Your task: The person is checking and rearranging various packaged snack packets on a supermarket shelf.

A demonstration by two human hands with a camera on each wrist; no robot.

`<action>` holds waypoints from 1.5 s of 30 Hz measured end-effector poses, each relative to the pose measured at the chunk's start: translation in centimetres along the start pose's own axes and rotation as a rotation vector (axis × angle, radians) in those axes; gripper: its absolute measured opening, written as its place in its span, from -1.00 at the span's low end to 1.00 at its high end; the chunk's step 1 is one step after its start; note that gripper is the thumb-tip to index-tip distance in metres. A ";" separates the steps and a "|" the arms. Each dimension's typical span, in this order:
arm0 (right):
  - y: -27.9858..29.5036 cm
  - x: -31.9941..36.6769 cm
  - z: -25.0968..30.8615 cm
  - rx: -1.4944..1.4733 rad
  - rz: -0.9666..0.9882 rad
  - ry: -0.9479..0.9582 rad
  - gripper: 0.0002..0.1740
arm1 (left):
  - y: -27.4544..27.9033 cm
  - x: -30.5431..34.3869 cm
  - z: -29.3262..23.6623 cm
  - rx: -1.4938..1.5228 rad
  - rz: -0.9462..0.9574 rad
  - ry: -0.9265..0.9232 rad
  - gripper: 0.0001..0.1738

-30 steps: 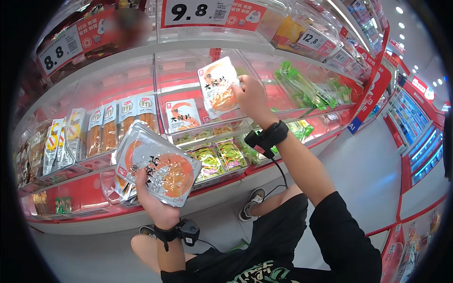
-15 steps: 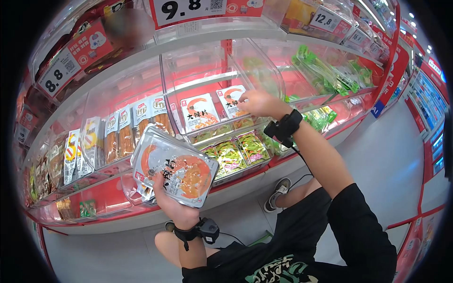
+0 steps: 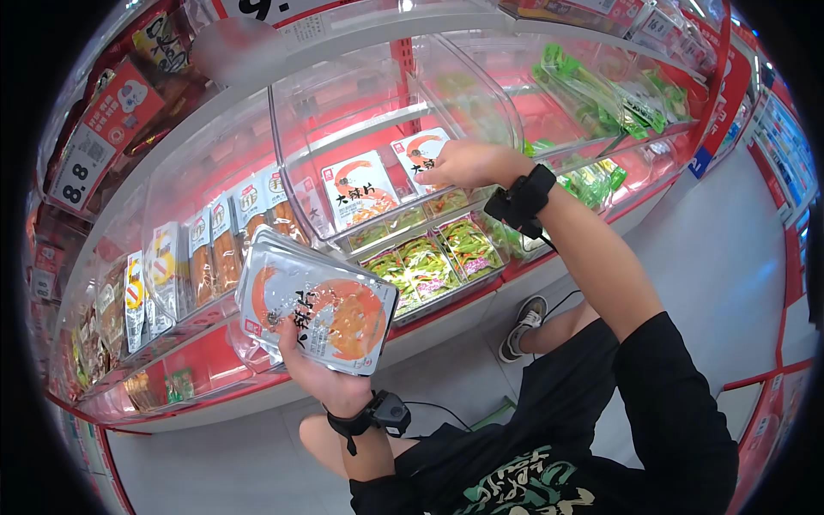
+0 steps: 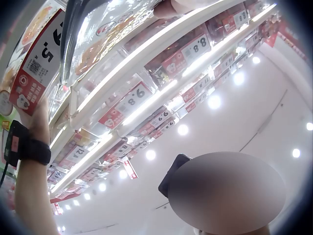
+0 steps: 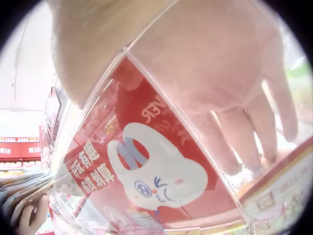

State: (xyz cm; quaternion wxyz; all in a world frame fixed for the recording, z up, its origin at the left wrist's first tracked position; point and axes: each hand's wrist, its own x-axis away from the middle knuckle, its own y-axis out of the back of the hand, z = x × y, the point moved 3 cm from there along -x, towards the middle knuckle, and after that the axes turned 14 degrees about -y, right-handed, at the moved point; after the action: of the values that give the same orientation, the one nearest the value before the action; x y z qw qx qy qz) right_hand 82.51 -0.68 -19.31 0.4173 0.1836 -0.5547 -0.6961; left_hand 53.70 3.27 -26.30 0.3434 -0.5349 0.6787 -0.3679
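My left hand [image 3: 324, 376] grips a stack of silver-edged packets [image 3: 348, 296] with orange print, thumb across the top one. Part of that stack [image 4: 105, 32] also shows in the left wrist view. Over the clear shelf bin, my right hand [image 3: 481, 163] touches a white-and-orange packet [image 3: 414, 152] with its fingers. A similar packet [image 3: 359, 190] lies to its left. Seen through clear plastic in the right wrist view, the right hand [image 5: 210, 73] has its fingers extended downward; their contact with the packet is partly hidden by glare.
Tall snack packs [image 3: 226, 245] stand left of the bin. Green vegetable packs [image 3: 425, 264] lie in a lower tray, and more green packs [image 3: 592, 94] sit to the right. The bin's clear wall [image 3: 296, 184] rises beside the packets. Price signs [image 3: 99, 137] hang above.
The right hand has lowered the packet it held into the bin, beside the other one, and its fingers have loosened. The left hand still grips the stack. The head view has shifted.
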 end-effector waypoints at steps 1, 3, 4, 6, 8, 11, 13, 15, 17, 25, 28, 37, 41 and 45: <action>0.2 0.4 0.1 -0.040 -0.033 0.011 -0.33 | -0.1 0.1 0.0 0.004 -0.001 0.006 -0.54; 0.7 1.3 0.2 -0.111 -0.104 0.045 -0.39 | -0.4 0.6 0.0 0.016 0.000 0.018 -0.54; 0.9 1.7 0.1 -0.186 -0.257 0.106 -0.44 | -0.6 0.9 0.0 0.029 -0.001 0.015 -0.54; 0.6 2.0 -0.3 -0.331 -0.559 0.260 -0.52 | -0.6 1.4 0.2 0.044 0.053 0.001 -0.58; 0.7 3.3 0.0 -0.443 -0.886 0.403 -0.71 | 0.3 1.6 0.7 0.009 0.081 -0.079 -0.57; 1.2 8.3 3.4 -0.557 -0.886 0.543 -0.79 | -0.8 2.5 0.5 -0.024 0.100 -0.091 -0.55; 0.9 11.9 7.1 -0.531 -0.392 0.521 -0.71 | -1.2 2.7 0.3 0.021 0.115 -0.053 -0.51; -0.6 14.1 9.2 -0.209 -0.203 0.522 -0.63 | -1.6 2.7 0.2 0.034 0.136 -0.052 -0.47; -1.6 14.5 9.4 -0.195 -0.235 0.534 -0.59 | -1.4 2.6 0.1 0.034 0.131 -0.055 -0.49; -0.7 12.8 8.8 -0.394 -0.162 0.359 -0.61 | -0.8 2.0 -0.4 0.028 0.126 -0.030 -0.52; 0.3 11.0 7.3 -0.805 -0.160 0.231 -0.70 | -0.7 1.8 -0.8 0.016 0.078 -0.031 -0.55; 0.1 2.6 2.5 -1.344 -0.331 0.048 -0.60 | 0.1 0.7 -3.7 0.064 0.019 -0.123 -0.53; -0.3 0.4 4.1 -0.867 -0.195 0.208 -0.55 | 0.9 0.0 -3.7 0.078 0.011 -0.106 -0.55; -2.4 -1.9 5.7 0.084 -0.031 0.117 -0.43 | 1.2 -0.4 -3.4 0.060 0.010 -0.120 -0.60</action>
State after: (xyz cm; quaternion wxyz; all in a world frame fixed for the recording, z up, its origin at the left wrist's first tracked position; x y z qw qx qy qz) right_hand 78.60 4.38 -20.11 0.4300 0.2502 -0.5552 -0.6666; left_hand 50.30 4.34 -25.69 0.4009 -0.5421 0.6483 -0.3538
